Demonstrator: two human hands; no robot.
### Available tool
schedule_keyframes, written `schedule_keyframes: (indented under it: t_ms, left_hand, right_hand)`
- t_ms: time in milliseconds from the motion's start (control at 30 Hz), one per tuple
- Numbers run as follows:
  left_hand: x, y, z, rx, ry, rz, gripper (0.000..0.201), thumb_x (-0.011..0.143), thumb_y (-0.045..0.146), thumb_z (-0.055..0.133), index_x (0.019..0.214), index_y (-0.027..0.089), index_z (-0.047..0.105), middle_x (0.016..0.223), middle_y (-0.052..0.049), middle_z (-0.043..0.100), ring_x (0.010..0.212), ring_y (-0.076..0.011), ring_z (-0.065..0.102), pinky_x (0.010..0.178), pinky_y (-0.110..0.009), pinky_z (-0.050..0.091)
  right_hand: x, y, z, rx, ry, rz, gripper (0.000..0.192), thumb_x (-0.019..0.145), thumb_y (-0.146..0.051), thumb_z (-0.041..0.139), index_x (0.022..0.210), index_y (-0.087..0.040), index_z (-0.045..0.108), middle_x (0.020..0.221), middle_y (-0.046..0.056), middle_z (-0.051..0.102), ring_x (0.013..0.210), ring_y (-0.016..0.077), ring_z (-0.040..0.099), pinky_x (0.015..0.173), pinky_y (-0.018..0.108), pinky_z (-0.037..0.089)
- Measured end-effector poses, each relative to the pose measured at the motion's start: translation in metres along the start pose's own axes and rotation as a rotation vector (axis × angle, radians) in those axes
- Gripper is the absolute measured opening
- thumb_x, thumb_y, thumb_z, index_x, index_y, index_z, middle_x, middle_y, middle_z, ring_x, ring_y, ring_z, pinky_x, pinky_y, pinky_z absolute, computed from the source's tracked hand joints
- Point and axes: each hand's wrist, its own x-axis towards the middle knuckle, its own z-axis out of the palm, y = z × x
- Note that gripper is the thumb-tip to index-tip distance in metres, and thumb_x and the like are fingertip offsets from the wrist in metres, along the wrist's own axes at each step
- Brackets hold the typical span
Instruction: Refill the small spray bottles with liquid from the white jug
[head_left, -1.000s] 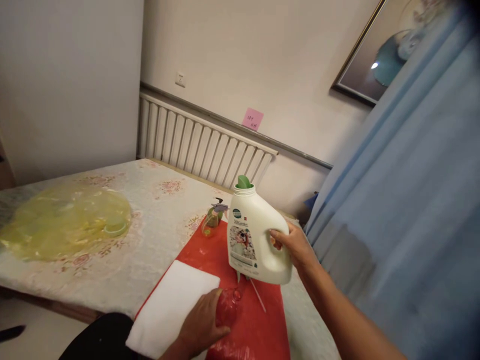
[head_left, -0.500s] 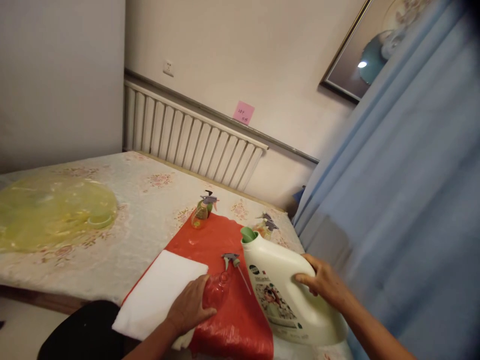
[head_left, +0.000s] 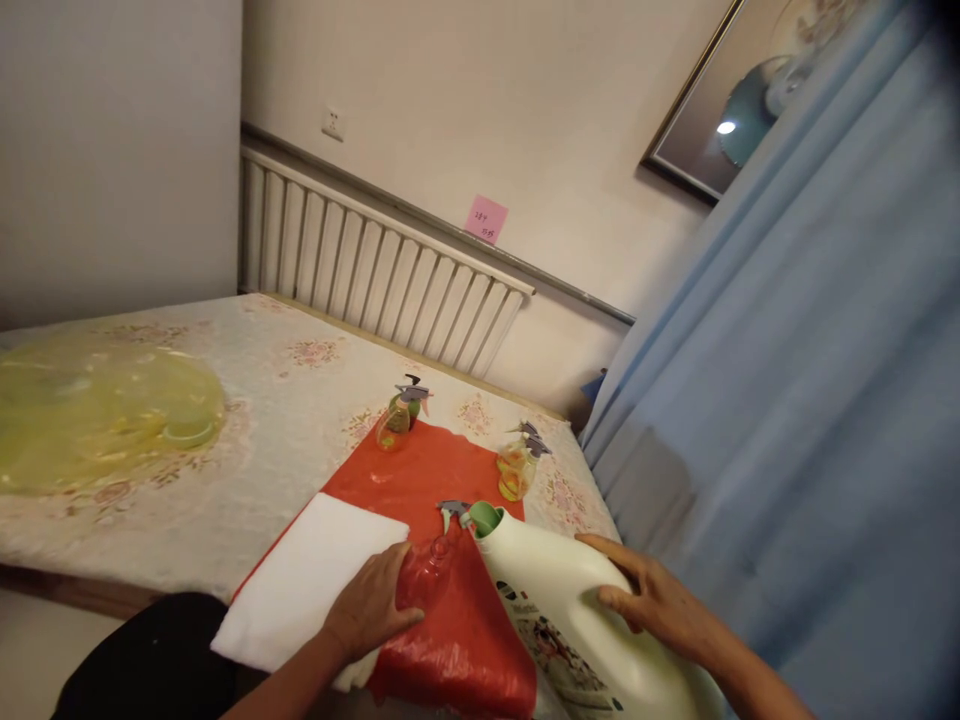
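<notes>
My left hand point(head_left: 373, 600) is curled around a clear, open-necked spray bottle point(head_left: 435, 560) that stands on a red plastic sheet point(head_left: 420, 465). My right hand point(head_left: 651, 600) grips the handle of a big cream-coloured jug point(head_left: 551, 560) with a printed label. The jug leans to the left, its mouth with a green spout point(head_left: 485, 518) just right of the clear bottle's neck, apart from it. Behind that neck lies a detached grey-and-green spray head point(head_left: 453, 510); its tube is hidden by the jug. The jug's lower end is cut off by the frame edge.
Left of the sheet lies a folded white cloth point(head_left: 307, 580). Spray bottles stand at the sheet's far left point(head_left: 397, 415) and far right point(head_left: 517, 465). A yellow transparent plastic bag point(head_left: 97, 415) rests on the flowered tablecloth point(head_left: 262, 450). A blue curtain point(head_left: 787, 400) hangs close on the right.
My right hand has lowered the jug towards the near edge, and its mouth has come down nearer the clear bottle. My left hand stays on the bottle.
</notes>
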Motion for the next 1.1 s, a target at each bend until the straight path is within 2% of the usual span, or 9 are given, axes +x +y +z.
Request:
schedule_keyframes:
  t_ms: [233, 433, 600, 800, 1100]
  left_hand:
    - [0.0, 0.003, -0.004, 0.016, -0.023, -0.002, 0.086, 0.068, 0.041, 0.067, 0.14, 0.006, 0.037, 0.146, -0.022, 0.047, 0.135, -0.0318, 0.043, 0.116, -0.043, 0.03]
    - [0.0, 0.002, -0.004, 0.027, -0.028, 0.006, 0.086, 0.068, 0.042, 0.069, 0.141, 0.009, 0.037, 0.147, -0.02, 0.047, 0.136, -0.0307, 0.042, 0.117, -0.043, 0.03]
    - [0.0, 0.001, -0.002, 0.029, -0.011, 0.019, 0.086, 0.068, 0.041, 0.07, 0.14, 0.008, 0.037, 0.146, -0.021, 0.047, 0.135, -0.031, 0.044, 0.116, -0.043, 0.031]
    - [0.001, -0.005, 0.005, 0.024, 0.013, 0.031, 0.084, 0.067, 0.04, 0.071, 0.14, 0.015, 0.036, 0.146, -0.018, 0.048, 0.135, -0.0313, 0.045, 0.114, -0.045, 0.033]
    - [0.001, -0.006, 0.005, 0.015, 0.023, 0.05, 0.085, 0.067, 0.042, 0.071, 0.139, 0.016, 0.037, 0.144, -0.017, 0.05, 0.133, -0.0324, 0.046, 0.113, -0.046, 0.035]
  right_hand:
    - [0.0, -0.001, -0.001, -0.085, -0.14, -0.032, 0.061, 0.088, -0.051, 0.057, 0.141, -0.022, 0.05, 0.104, 0.008, 0.069, 0.07, 0.0172, 0.06, 0.049, 0.022, 0.047]
    - [0.003, -0.014, 0.006, -0.105, -0.212, -0.035, 0.058, 0.089, -0.054, 0.055, 0.139, -0.026, 0.052, 0.107, 0.007, 0.068, 0.07, 0.0153, 0.057, 0.047, 0.019, 0.043]
    - [0.006, -0.024, 0.011, -0.13, -0.245, -0.025, 0.058, 0.088, -0.056, 0.055, 0.137, -0.024, 0.054, 0.105, 0.006, 0.068, 0.071, 0.0156, 0.057, 0.045, 0.018, 0.041]
    - [0.01, -0.031, 0.015, -0.149, -0.279, -0.03, 0.056, 0.089, -0.056, 0.054, 0.135, -0.024, 0.055, 0.099, 0.005, 0.068, 0.072, 0.0159, 0.058, 0.044, 0.016, 0.041]
    - [0.016, -0.036, 0.015, -0.178, -0.286, -0.008, 0.057, 0.088, -0.056, 0.055, 0.135, -0.025, 0.055, 0.102, 0.005, 0.069, 0.073, 0.0166, 0.059, 0.045, 0.017, 0.041]
